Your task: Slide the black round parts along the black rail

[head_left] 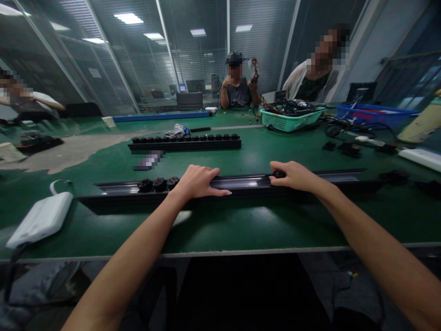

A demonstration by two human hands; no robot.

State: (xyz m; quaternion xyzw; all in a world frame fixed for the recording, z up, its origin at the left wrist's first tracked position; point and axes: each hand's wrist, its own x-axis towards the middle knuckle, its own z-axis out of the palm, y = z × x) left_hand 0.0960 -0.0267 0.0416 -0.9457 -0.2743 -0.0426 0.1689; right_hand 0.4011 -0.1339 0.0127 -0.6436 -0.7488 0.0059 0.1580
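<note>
A long black rail with a shiny channel along its middle lies across the table before me. Over its left half rests my left hand, thumb and forefinger spread apart; its other fingers are partly hidden. Beside that hand several round black parts sit in a row in the channel. My right hand pinches a similar small round black part at the channel, right of the middle.
Behind lies another black rail fitted with black parts. A green basket of cables and a blue tray stand at the back right. A white box is at left; loose black parts lie at right. Three people are beyond.
</note>
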